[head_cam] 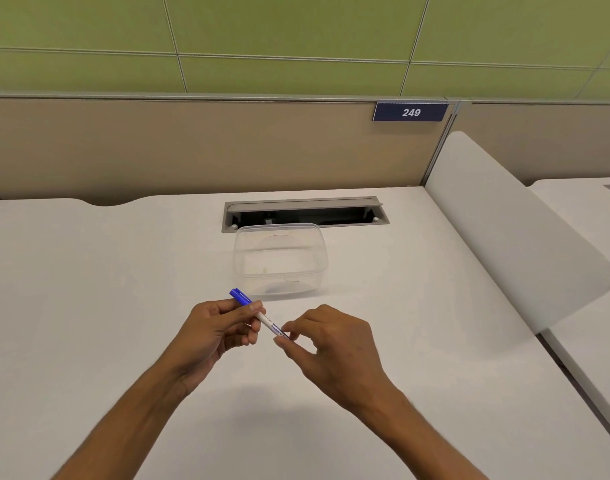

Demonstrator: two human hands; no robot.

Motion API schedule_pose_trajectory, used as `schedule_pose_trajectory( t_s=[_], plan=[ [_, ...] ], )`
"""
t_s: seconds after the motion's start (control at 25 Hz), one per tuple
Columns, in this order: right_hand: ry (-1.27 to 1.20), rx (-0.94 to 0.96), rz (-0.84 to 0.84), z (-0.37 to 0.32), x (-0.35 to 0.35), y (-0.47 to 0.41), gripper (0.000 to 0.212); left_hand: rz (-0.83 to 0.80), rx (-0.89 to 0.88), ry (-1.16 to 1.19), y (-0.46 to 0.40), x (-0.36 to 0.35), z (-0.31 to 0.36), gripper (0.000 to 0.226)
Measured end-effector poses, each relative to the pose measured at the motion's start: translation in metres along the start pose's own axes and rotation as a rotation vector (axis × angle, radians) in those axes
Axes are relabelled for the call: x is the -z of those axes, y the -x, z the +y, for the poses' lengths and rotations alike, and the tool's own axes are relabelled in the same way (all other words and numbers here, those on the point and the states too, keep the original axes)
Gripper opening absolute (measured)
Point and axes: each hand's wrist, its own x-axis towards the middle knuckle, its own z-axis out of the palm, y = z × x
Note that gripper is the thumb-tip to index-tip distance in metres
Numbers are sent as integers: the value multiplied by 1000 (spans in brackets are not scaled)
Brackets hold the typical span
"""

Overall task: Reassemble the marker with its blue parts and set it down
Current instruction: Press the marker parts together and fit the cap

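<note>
A white marker [269, 324] with a blue cap [240, 296] is held above the white desk, tilted with the cap up and to the left. My left hand [215, 329] grips the barrel just below the cap. My right hand [331, 339] pinches the marker's lower end between thumb and fingertips. That lower end is hidden by my right fingers, so I cannot tell whether a blue end piece is there.
A clear plastic container [281, 261] stands just behind the hands. Behind it lies an open grey cable hatch [305, 213] in the desk [89, 289]. A white divider panel [511, 244] rises at the right. A beige partition closes the back.
</note>
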Motion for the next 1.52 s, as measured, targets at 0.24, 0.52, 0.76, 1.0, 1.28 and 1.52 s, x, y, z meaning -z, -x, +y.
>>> schedule_pose_trajectory(
  t_s=[0.24,0.52,0.76,1.0,1.28,1.52],
  plan=[
    [-16,-14,-4,0,-2,-1,12,25,-16,-7,-2,-2,1,29],
    [-71,-45,46,3,-5,3,14,45,-48,20,-4,2,5,32],
    [-107,-33,51,0,-10,4,11,62,-55,19,-6,0,1,32],
    [-289,-178,111,-1,-17,8,8,49,-68,29,-9,1,-6,30],
    [-928,-522,279,9,-13,0,11,6,13,182,-17,10,-24,22],
    [-1117,-646,344,21,-29,-10,10,-55,-11,-130,-20,-1,-60,23]
  ],
)
